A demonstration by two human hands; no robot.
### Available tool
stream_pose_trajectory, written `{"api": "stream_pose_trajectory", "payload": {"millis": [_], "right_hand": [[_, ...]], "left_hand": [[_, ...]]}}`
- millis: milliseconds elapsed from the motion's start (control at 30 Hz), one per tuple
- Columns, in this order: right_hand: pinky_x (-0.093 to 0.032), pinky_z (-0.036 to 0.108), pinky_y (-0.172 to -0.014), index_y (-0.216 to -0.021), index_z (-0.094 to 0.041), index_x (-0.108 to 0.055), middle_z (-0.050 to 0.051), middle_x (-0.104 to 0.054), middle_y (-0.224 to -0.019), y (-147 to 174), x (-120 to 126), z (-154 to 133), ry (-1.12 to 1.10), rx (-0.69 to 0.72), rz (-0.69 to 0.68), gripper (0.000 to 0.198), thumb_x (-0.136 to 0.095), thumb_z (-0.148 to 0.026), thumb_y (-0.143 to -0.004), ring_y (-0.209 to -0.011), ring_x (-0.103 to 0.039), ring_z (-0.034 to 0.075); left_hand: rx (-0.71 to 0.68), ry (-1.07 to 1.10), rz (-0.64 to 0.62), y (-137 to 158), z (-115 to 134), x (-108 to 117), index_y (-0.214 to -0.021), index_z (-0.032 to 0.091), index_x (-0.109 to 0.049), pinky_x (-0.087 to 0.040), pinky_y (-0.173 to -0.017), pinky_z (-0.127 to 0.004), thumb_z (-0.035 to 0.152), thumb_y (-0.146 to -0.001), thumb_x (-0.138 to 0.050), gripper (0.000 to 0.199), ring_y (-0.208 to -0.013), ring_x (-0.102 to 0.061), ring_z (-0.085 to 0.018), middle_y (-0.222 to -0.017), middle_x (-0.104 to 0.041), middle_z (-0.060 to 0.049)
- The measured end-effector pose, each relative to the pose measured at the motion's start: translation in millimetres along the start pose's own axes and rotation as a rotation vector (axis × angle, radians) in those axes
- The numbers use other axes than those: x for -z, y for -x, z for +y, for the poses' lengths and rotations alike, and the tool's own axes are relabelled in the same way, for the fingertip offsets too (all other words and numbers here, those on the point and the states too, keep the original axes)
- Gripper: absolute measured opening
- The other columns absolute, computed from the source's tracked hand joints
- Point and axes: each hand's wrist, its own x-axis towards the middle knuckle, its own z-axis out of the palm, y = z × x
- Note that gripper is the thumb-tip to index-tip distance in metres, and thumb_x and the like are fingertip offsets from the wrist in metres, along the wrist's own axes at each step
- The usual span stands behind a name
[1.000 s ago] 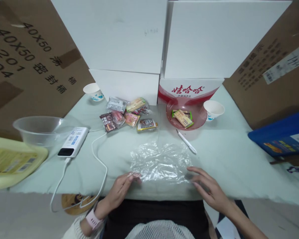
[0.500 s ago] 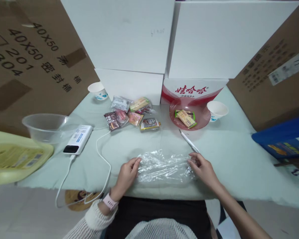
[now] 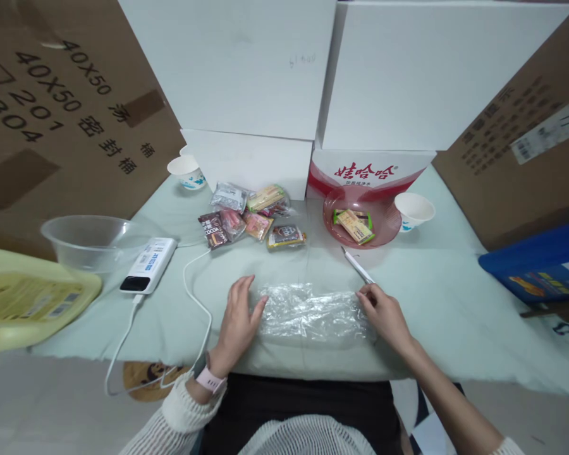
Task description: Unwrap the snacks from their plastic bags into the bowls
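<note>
A crinkled clear plastic bag [image 3: 308, 313] lies flat on the cloth-covered table close to its front edge. At the bag's left end is my left hand [image 3: 241, 322], its fingers stretched and the thumb apart, with nothing in them. My right hand [image 3: 384, 316] pinches the right end of the bag between thumb and fingers. Just above that hand lies a white pen-shaped tool [image 3: 358, 264], its lower end close to my fingers. Farther back, several wrapped snacks [image 3: 246, 218] are heaped together, and a pink bowl [image 3: 329, 230] holds wrapped biscuits [image 3: 355, 226].
A white power bank [image 3: 149, 265] with a white cable [image 3: 208, 322] sits left, beside a clear bowl [image 3: 90, 243] and a yellow container [image 3: 33, 300]. Paper cups [image 3: 187, 172] stand at the back left and right. White boxes [image 3: 246, 161] close off the rear; a blue package [image 3: 535, 272] stands right.
My left hand has let go of the bag's left end and opened, its fingers now extended. The bag lies flatter. My right hand stays at its end, moved slightly up.
</note>
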Motion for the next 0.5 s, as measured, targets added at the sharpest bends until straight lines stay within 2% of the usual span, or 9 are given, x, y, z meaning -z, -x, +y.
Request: {"api": "stream_pose_trajectory", "payload": {"millis": [67,100,167,233,300,400,433,500], "right_hand": [[-0.042,0.028,-0.056,-0.081,-0.02,-0.058,0.004,-0.067,-0.066,-1,-3,1,0.101,0.012,0.012,0.028,-0.04,-0.041,-0.086,-0.057,-0.061,0.02],[-0.041,0.029,-0.056,-0.082,-0.02,-0.059,0.005,-0.068,-0.067,-2,-4,2,0.143,0.016,0.019,0.029,-0.039,-0.041,-0.087,-0.057,-0.062,0.021],[-0.041,0.029,-0.056,-0.083,-0.02,-0.061,0.006,-0.069,-0.071,-2,-6,3,0.187,0.023,0.023,0.031,-0.037,-0.039,-0.088,-0.059,-0.064,0.022],[-0.042,0.029,-0.056,-0.086,-0.019,-0.062,0.006,-0.07,-0.073,-1,-6,4,0.208,0.048,0.05,0.032,-0.036,-0.038,-0.09,-0.06,-0.064,0.022],[-0.043,0.029,-0.057,-0.093,-0.018,-0.062,0.007,-0.069,-0.074,1,-4,2,0.245,0.111,0.145,0.032,-0.035,-0.036,-0.091,-0.061,-0.063,0.021],[-0.047,0.032,-0.067,-0.099,-0.015,-0.059,0.01,-0.066,-0.081,8,2,-6,0.256,0.314,0.299,0.025,-0.04,-0.029,-0.091,-0.075,-0.062,0.022],[-0.048,0.033,-0.07,-0.099,-0.015,-0.059,0.01,-0.066,-0.084,11,3,-10,0.235,0.407,0.294,0.022,-0.041,-0.025,-0.09,-0.079,-0.061,0.022],[-0.048,0.032,-0.074,-0.098,-0.017,-0.058,0.009,-0.064,-0.088,18,1,-18,0.174,0.579,0.174,0.019,-0.041,-0.016,-0.089,-0.083,-0.059,0.02]], "left_hand": [[-0.201,-0.071,0.06,2,7,-1,-0.122,0.014,-0.046,-0.041,-0.097,-0.045,0.025,-0.089,-0.046,0.035,-0.117,-0.049,-0.026,-0.119,-0.055,-0.016],[-0.312,-0.085,0.02,4,10,-3,-0.121,0.016,-0.047,-0.04,-0.099,-0.044,0.019,-0.089,-0.044,0.032,-0.119,-0.048,-0.025,-0.119,-0.055,-0.014],[-0.517,-0.092,-0.135,8,16,-8,-0.117,0.019,-0.05,-0.043,-0.098,-0.041,0.009,-0.088,-0.038,0.033,-0.12,-0.048,-0.022,-0.118,-0.058,-0.011],[-0.64,-0.118,-0.295,12,20,-16,-0.115,0.018,-0.053,-0.043,-0.098,-0.041,0.005,-0.087,-0.037,0.034,-0.123,-0.046,-0.023,-0.122,-0.058,-0.01],[-0.658,-0.179,-0.393,14,22,-24,-0.116,0.015,-0.053,-0.041,-0.1,-0.045,0.006,-0.087,-0.039,0.033,-0.125,-0.044,-0.026,-0.126,-0.055,-0.013],[-0.62,-0.265,-0.465,15,23,-32,-0.12,0.014,-0.051,-0.037,-0.101,-0.051,0.008,-0.086,-0.042,0.035,-0.128,-0.042,-0.03,-0.133,-0.05,-0.016],[-0.607,-0.281,-0.483,15,23,-33,-0.121,0.015,-0.05,-0.036,-0.102,-0.052,0.008,-0.086,-0.042,0.037,-0.129,-0.04,-0.03,-0.134,-0.049,-0.016],[-0.583,-0.296,-0.513,15,24,-34,-0.123,0.016,-0.049,-0.033,-0.104,-0.053,0.008,-0.084,-0.042,0.04,-0.13,-0.038,-0.03,-0.136,-0.047,-0.015]]}}
